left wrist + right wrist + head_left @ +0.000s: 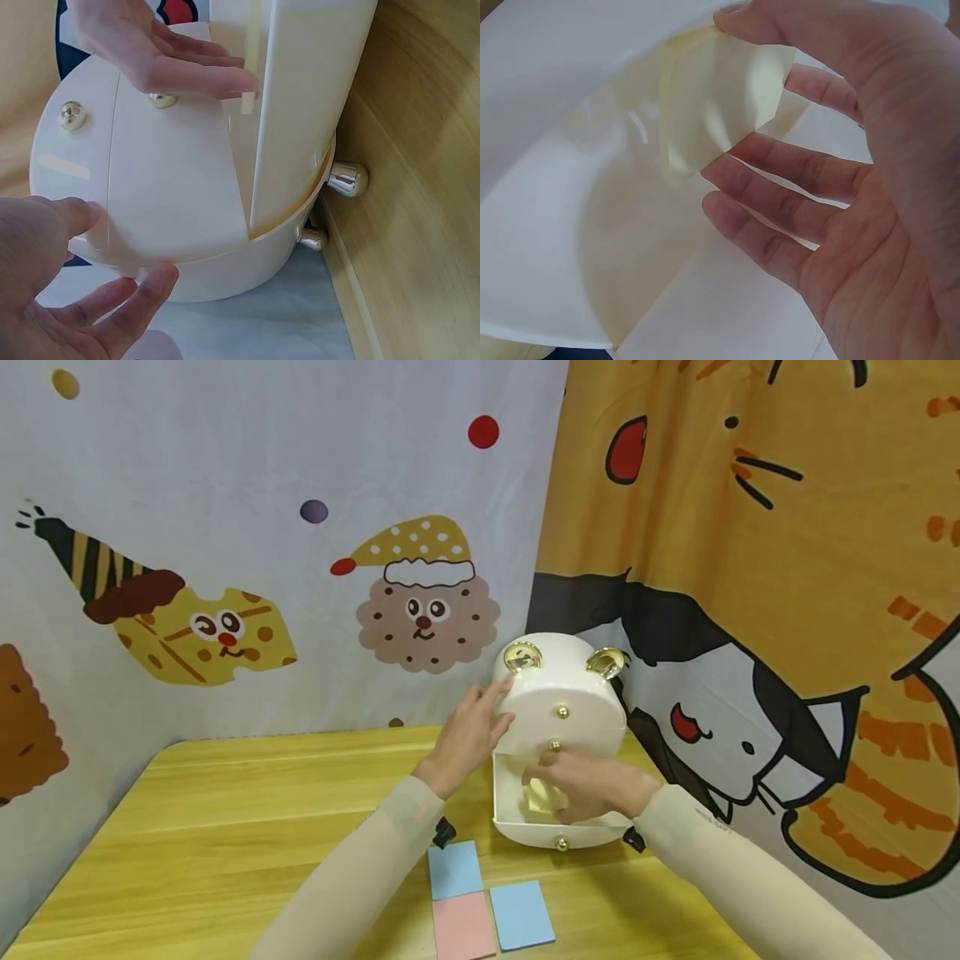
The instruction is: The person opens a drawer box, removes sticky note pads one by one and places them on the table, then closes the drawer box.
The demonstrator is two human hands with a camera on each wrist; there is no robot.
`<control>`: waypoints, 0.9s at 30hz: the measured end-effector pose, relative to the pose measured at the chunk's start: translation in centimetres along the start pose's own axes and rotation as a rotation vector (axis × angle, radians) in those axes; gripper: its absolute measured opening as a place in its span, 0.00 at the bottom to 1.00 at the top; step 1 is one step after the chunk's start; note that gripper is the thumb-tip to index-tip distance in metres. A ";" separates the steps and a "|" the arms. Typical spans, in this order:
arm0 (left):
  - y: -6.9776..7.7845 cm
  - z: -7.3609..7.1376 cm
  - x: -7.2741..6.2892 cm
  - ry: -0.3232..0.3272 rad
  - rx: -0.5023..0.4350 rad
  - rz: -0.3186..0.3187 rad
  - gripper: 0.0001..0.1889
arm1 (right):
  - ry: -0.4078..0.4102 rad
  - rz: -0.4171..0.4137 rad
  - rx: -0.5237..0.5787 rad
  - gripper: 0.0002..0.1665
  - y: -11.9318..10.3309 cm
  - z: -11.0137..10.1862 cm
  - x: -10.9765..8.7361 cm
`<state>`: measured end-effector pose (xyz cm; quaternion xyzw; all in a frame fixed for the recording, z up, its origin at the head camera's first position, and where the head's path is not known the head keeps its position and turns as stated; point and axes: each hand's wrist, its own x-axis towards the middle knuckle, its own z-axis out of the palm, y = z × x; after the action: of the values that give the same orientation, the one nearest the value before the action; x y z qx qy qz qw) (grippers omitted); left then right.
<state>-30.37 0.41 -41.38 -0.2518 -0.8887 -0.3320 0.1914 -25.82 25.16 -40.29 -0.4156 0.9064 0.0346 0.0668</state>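
A white rounded storage box point(592, 722) with gold ears and gold knobs stands at the back right of the table. Its bottom drawer point(517, 832) is pulled out. My right hand point(600, 785) reaches into that drawer and holds a pale yellow sticky note pad point(712, 105) by its edges, between thumb and fingers. The pad looks tilted; whether it touches the drawer floor is hard to tell. My left hand point(467, 731) rests against the box's left side. In the left wrist view its thumb touches the front face, while the fingers point(154, 289) lie along the side.
In front of the box lie a blue sticky note pad point(455, 870), a pink one point(463, 927) touching it, and another blue one point(522, 916) to their right. Cartoon-printed curtains point(420, 443) hang behind the wooden table point(247, 810).
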 end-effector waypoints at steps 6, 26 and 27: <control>0.2 -0.1 0.1 0.018 0.009 0.010 0.33 | 0.070 -0.018 0.031 0.38 -0.2 -0.6 -0.9; 0.2 0.0 0.0 0.036 -0.008 0.014 0.32 | 0.277 -0.078 0.030 0.39 -1.4 -0.8 -3.5; 0.2 0.0 0.0 0.034 -0.009 0.014 0.32 | 0.286 -0.078 0.026 0.39 -1.5 -0.8 -3.7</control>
<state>-30.20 0.54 -41.28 -0.2531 -0.8821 -0.3388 0.2074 -22.37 26.87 -38.97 -0.4505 0.8902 -0.0392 -0.0562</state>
